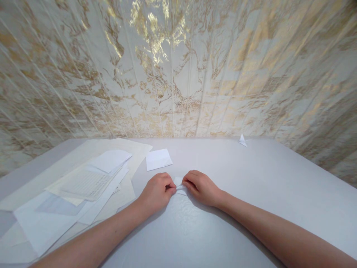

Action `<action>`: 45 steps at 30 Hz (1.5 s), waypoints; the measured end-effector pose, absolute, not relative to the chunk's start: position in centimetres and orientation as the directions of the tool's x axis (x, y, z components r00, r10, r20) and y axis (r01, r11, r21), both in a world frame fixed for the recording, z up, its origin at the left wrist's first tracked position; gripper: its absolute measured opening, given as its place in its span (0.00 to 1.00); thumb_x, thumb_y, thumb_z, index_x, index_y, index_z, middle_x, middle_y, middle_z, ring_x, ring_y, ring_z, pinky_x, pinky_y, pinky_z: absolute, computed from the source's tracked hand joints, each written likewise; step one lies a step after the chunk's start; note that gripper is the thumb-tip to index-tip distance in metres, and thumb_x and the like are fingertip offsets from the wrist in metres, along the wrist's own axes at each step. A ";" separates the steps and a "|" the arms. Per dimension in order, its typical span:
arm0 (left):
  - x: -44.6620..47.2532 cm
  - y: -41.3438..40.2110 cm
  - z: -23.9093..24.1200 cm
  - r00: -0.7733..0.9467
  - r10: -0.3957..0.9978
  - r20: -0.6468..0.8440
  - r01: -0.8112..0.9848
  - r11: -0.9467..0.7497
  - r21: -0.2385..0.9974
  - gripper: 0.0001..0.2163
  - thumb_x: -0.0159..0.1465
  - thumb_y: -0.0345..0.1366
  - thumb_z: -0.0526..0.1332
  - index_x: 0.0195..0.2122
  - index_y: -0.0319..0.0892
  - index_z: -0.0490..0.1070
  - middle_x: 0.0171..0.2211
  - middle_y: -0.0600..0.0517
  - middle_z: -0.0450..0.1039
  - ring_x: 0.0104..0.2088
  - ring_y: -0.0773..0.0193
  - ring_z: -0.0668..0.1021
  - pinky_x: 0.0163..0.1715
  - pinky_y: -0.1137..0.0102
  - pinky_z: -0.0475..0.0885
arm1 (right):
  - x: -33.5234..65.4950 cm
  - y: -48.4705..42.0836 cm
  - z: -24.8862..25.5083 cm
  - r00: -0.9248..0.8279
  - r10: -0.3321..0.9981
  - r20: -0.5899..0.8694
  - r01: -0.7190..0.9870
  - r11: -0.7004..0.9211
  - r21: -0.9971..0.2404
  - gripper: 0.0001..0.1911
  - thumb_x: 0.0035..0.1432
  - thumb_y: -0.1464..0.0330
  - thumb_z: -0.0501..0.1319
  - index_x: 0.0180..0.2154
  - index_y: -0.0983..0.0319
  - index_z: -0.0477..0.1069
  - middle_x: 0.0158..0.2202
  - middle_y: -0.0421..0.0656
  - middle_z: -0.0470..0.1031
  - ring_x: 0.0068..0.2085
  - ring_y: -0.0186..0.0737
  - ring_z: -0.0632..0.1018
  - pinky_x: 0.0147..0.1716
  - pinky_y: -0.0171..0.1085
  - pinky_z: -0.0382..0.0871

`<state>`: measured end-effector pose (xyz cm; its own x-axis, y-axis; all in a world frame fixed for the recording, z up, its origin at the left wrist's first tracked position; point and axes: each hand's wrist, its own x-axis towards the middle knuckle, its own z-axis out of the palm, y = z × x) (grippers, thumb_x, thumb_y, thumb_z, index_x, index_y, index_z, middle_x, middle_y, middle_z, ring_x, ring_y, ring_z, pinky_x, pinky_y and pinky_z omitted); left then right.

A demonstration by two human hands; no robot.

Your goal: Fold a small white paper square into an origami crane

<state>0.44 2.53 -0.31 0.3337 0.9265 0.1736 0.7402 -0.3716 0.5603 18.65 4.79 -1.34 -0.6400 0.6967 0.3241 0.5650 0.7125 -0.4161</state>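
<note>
A small folded piece of white paper [179, 185] lies on the pale table [251, 193] in the middle of the view. My left hand [157, 192] pinches its left side with curled fingers. My right hand [201, 187] pinches its right side, fingers closed too. Both hands rest on the table and hide most of the paper. A small white square sheet [158, 159] lies just beyond my left hand.
A loose pile of white and cream sheets [80, 186] covers the table's left part. A small folded white paper figure [242, 140] stands at the far edge to the right. A gold-veined marbled wall [178, 67] rises behind the table.
</note>
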 end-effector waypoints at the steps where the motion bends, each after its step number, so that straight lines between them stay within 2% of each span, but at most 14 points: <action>1: 0.5 2.5 -0.2 0.321 0.933 0.162 0.745 -0.355 0.566 0.06 0.52 0.26 0.59 0.21 0.40 0.72 0.25 0.52 0.70 0.31 0.65 0.72 0.34 0.71 0.64 | 18.7 4.7 -1.2 -0.635 0.701 0.324 0.559 0.707 -0.434 0.08 0.57 0.74 0.52 0.30 0.64 0.69 0.28 0.44 0.71 0.31 0.35 0.70 0.32 0.33 0.63; 7: 0.6 2.6 0.0 0.276 0.953 0.124 0.757 -0.295 0.583 0.06 0.51 0.26 0.59 0.21 0.40 0.73 0.24 0.53 0.71 0.29 0.66 0.72 0.33 0.72 0.64 | 18.6 4.4 -0.8 -0.599 0.740 0.306 0.566 0.662 -0.492 0.06 0.54 0.74 0.56 0.26 0.65 0.70 0.24 0.42 0.69 0.29 0.34 0.68 0.31 0.32 0.61; 12: 0.2 3.1 -0.1 0.297 0.953 0.062 0.748 -0.272 0.605 0.06 0.49 0.24 0.60 0.23 0.40 0.74 0.26 0.53 0.71 0.30 0.67 0.72 0.33 0.74 0.65 | 18.1 4.3 -1.0 -0.536 0.799 0.271 0.653 0.596 -0.467 0.08 0.53 0.74 0.55 0.24 0.64 0.69 0.22 0.40 0.69 0.28 0.34 0.67 0.31 0.33 0.59; 20: -0.4 3.7 0.2 0.341 0.939 -0.046 0.761 -0.247 0.599 0.06 0.48 0.26 0.61 0.26 0.41 0.75 0.29 0.53 0.71 0.29 0.68 0.72 0.33 0.74 0.66 | 17.8 4.2 -1.0 -0.514 0.817 0.262 0.692 0.576 -0.436 0.08 0.53 0.73 0.55 0.24 0.64 0.68 0.22 0.40 0.69 0.28 0.34 0.67 0.31 0.33 0.58; 32: 0.6 3.1 0.7 0.303 0.953 -0.005 0.825 -0.259 0.502 0.05 0.53 0.32 0.59 0.23 0.40 0.73 0.25 0.52 0.69 0.29 0.65 0.71 0.31 0.72 0.63 | 17.9 4.2 -1.4 -0.502 0.822 0.267 0.712 0.569 -0.412 0.08 0.54 0.71 0.56 0.23 0.63 0.67 0.22 0.40 0.69 0.28 0.34 0.68 0.30 0.33 0.57; 39: 1.0 3.0 0.6 0.263 0.965 -0.006 0.851 -0.229 0.473 0.04 0.51 0.29 0.59 0.22 0.40 0.71 0.25 0.52 0.69 0.28 0.66 0.70 0.30 0.73 0.62 | 18.0 4.3 -1.2 -0.521 0.818 0.245 0.703 0.573 -0.421 0.07 0.52 0.74 0.54 0.25 0.64 0.68 0.23 0.40 0.69 0.28 0.34 0.67 0.31 0.33 0.58; 45: 0.9 3.5 0.5 0.270 0.963 -0.020 0.865 -0.233 0.444 0.07 0.53 0.36 0.58 0.21 0.41 0.71 0.22 0.52 0.69 0.26 0.65 0.71 0.27 0.72 0.61 | 17.9 4.1 -1.0 -0.502 0.832 0.234 0.718 0.552 -0.424 0.07 0.51 0.74 0.53 0.24 0.63 0.67 0.22 0.40 0.69 0.28 0.35 0.68 0.31 0.33 0.58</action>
